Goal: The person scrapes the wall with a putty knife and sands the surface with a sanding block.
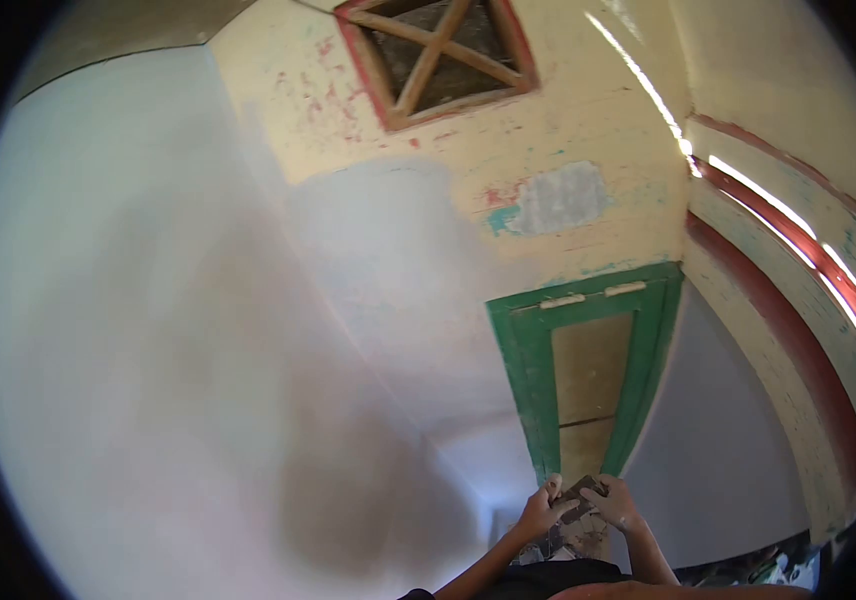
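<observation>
Low in the head view, both hands meet in front of my body around a small dark brown rectangular piece (578, 491). It could be folded sandpaper or a block, but its kind is hard to make out. My left hand (542, 514) grips its left side, with the thumb pointing up. From the right, my right hand (613, 503) pinches the upper right part, its fingers bent over the edge. Pale dust appears on the fingers. Behind the hands stands a green door frame (528, 375).
A pale, patchily coated wall (148, 300) fills the left side. Above the door, the yellow wall (608, 100) has peeling paint and a grey patch (560, 198). A red-framed vent (438, 60) sits high up. Red-trimmed slats (788, 215) run along the right; clutter (778, 570) lies at lower right.
</observation>
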Demonstrator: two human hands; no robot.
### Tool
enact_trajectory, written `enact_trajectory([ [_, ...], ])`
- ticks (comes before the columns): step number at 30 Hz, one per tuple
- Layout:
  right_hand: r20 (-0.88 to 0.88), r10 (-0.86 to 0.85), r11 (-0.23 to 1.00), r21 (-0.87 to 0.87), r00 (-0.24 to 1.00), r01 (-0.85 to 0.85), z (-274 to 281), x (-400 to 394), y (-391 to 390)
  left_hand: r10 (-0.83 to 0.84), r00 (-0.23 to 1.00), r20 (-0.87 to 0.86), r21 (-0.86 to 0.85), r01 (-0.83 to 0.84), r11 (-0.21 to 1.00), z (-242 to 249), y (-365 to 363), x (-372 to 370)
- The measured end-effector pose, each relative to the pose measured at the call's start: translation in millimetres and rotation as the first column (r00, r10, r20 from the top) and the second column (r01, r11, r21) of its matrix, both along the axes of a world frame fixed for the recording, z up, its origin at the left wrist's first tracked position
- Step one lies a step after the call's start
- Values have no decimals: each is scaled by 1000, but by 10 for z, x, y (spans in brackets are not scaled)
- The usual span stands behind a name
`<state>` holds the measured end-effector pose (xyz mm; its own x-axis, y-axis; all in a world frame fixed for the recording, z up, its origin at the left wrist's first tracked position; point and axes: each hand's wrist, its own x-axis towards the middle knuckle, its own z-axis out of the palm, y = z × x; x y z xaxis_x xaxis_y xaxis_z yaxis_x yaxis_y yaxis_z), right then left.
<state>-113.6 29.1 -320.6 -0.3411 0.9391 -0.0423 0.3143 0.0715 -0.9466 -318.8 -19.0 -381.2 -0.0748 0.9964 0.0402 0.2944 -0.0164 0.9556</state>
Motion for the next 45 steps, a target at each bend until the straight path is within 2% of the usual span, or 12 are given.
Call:
enact_trajectory([
  [6, -14, -39, 988, -148, 999, 37, 176, 132, -41, 6, 1000, 30, 45, -8, 999, 338, -24, 165],
  [9, -32, -15, 986, -165, 999, 10, 324, 218, -93, -43, 989, 141, 124, 25, 992, 37, 16, 183],
  [13, -39, -2, 988, -153, 999, -4, 112, 312, -114, -95, 974, 206, 123, 71, 990, 46, 16, 306],
  [15, 40, -30, 999, -18, 999, 31, 4, 356, -141, -117, 949, 292, 79, 98, 992, 93, -9, 386],
  [17, 26, -24, 998, -51, 999, 25, -9, 438, -169, -121, 949, 292, 66, 106, 992, 81, -28, 450],
  [18, 3, -8, 997, -74, 1000, 8, 11, 466, -171, -162, 901, 402, 66, 148, 987, 31, -16, 461],
  [25, -46, -22, 988, -156, 999, 15, 24, 670, -228, -159, 930, 331, 5, 166, 986, 174, 10, 653],
  [31, -10, -209, 951, -237, 978, 200, 250, 746, -267, -238, 873, 427, -57, 289, 956, 327, 189, 767],
  [36, -82, -313, 930, -226, 946, 288, 349, 720, -318, -352, 907, 232, 49, 350, 935, 480, 307, 777],
  [38, -59, -347, 916, -235, 936, 325, 355, 725, -333, -356, 893, 277, 30, 362, 932, 396, 341, 772],
  [41, -122, -332, 917, -274, 935, 290, 295, 694, -337, -343, 876, 340, -7, 367, 930, 366, 378, 750],
  [45, -413, -320, 925, -332, 852, 187, 369, 601, -361, -217, 835, 505, -151, 333, 931, 740, 408, 736],
])
